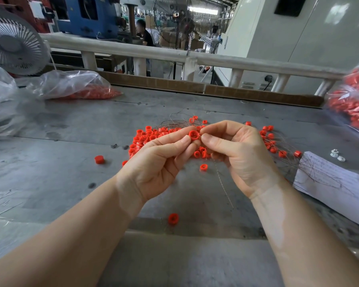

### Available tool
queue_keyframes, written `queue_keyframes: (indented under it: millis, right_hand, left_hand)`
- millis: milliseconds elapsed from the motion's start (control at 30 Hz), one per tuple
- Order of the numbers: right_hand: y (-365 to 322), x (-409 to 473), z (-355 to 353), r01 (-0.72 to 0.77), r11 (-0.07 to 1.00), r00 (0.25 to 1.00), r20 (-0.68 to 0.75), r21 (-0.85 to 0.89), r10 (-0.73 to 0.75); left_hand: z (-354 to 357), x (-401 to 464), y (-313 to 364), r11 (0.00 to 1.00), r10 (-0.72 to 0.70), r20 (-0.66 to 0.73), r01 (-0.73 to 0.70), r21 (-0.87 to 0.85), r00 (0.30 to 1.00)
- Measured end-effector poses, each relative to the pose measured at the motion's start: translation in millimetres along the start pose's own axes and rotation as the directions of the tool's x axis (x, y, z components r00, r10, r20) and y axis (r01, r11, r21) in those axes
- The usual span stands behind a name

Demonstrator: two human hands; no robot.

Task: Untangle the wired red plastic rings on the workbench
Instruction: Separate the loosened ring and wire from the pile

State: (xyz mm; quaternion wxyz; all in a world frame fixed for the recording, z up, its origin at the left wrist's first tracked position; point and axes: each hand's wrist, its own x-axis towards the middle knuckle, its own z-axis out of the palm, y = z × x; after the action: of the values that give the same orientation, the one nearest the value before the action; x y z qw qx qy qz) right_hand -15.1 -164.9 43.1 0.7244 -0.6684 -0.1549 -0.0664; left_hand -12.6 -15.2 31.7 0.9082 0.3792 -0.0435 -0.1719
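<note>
One red ring (194, 135) is held raised above the workbench (75, 129), pinched between thumb and fingers of the left hand (158, 160). The right hand (234, 154) meets it from the other side, thumb and forefinger closed at the ring's edge, apparently on a thin wire (224, 183) that trails down toward the bench; the contact itself is too fine to confirm. Beneath lies the pile of wired rings (153, 137), with loose rings scattered nearby. Step in hand: freeing a single ring from its wire. The next move likely calls for drawing the wire clear while the left hand steadies the ring, without dragging neighbouring strands. Bags of red parts (85, 88) sit at the bench edges
</note>
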Motion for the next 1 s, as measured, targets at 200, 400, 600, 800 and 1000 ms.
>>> queue_keyframes:
  millis: [200, 400, 600, 800, 1000]
  right_hand:
    - [1.3, -1.0, -0.4, -0.005, 1.000, 1.000, 0.000, -0.014, 0.005]
    - [3.3, 0.0, -2.0, -0.056, 0.998, 0.998, 0.000, 0.005, 0.056]
    - [4.6, 0.7, -2.2, -0.121, 0.992, 0.992, 0.024, 0.031, 0.120]
    - [4.8, 1.7, -0.5, -0.237, 0.970, 0.972, 0.011, 0.050, 0.237]
    - [4.7, 0.8, -0.3, -0.300, 0.951, 0.953, 0.061, 0.069, 0.296]
  left_hand:
    - [0.4, 0.4, -1.1, 1.000, 0.011, -0.017, -0.011, -0.010, 1.000]
    - [-0.5, -0.1, -1.2, 1.000, 0.021, 0.011, -0.021, -0.013, 1.000]
    - [0.1, 0.9, -1.7, 0.999, 0.026, 0.006, -0.026, -0.037, 1.000]
    - [0.4, 0.7, -2.4, 0.998, 0.031, 0.004, -0.031, -0.059, 1.000]
    - [1.5, 0.0, -3.5, 0.997, 0.053, 0.003, -0.052, -0.057, 0.999]
